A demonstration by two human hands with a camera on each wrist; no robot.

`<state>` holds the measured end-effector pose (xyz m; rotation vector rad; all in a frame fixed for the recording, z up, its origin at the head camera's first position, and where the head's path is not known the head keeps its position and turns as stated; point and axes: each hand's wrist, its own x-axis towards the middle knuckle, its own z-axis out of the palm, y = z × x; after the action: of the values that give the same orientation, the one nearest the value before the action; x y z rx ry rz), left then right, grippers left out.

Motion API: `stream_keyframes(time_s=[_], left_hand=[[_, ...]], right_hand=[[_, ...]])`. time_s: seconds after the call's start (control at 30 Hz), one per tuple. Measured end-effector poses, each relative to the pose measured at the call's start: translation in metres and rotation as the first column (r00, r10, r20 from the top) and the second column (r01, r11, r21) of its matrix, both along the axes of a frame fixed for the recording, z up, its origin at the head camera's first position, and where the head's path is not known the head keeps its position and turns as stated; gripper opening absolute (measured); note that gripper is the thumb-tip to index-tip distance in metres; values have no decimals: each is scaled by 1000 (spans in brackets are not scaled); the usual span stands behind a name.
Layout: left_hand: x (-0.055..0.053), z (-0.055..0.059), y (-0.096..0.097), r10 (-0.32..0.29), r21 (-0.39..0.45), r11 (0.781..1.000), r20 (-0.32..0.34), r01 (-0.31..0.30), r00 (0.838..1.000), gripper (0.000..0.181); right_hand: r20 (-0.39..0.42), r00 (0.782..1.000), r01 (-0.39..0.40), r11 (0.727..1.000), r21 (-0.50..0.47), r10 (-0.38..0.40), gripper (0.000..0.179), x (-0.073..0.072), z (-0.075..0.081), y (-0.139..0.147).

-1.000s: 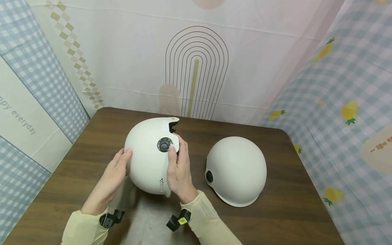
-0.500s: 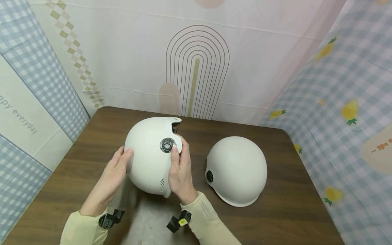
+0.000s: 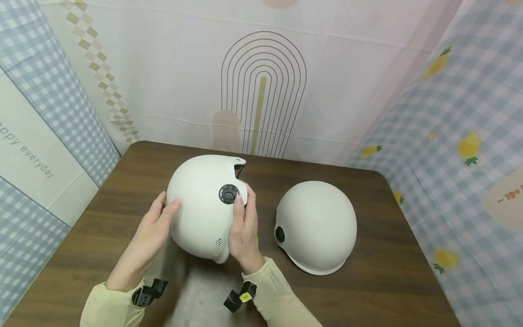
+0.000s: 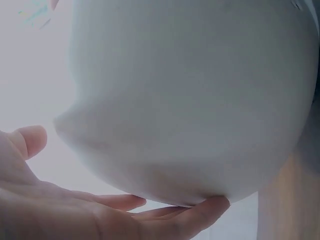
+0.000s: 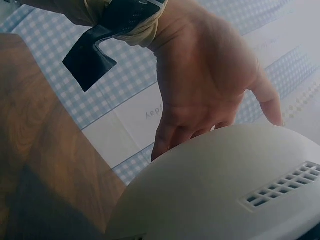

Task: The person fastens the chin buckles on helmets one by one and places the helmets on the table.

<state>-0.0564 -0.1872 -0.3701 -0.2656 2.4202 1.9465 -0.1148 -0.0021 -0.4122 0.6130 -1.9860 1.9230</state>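
A glossy white helmet (image 3: pixel 196 213) is held tipped on its side, left of the table's middle. Its open side and dark visor edge face right, and a round black side disc (image 3: pixel 229 194) faces up. My right hand (image 3: pixel 245 236) grips the front rim, thumb beside the disc and fingers wrapped behind the edge. Against the rounded crown rests my left hand (image 3: pixel 153 227), fingers fairly straight; the left wrist view shows its fingertips (image 4: pixel 212 204) on the shell. In the right wrist view, vent slots (image 5: pixel 282 185) show on the shell beyond which that left hand appears.
A second, matte off-white helmet (image 3: pixel 316 227) sits crown-up on the brown wooden table (image 3: pixel 367 281), to the right of my right hand. Fabric with printed patterns (image 3: pixel 171 68) hangs behind and at both sides. A greyish patch (image 3: pixel 196 290) lies on the tabletop near the front.
The held helmet turns slightly, its black disc and front rim shifting to the right. My right hand moves a little rightward with it, while my left hand stays nearly in place.
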Motion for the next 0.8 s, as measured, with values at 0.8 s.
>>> stream_keyframes(time_s=[0.8], left_hand=[[-7,-6,-3,44,-58,997,36,-41,998,89]], right_hand=[[133,990,-43,995,-87,54,40,-4,8,13]])
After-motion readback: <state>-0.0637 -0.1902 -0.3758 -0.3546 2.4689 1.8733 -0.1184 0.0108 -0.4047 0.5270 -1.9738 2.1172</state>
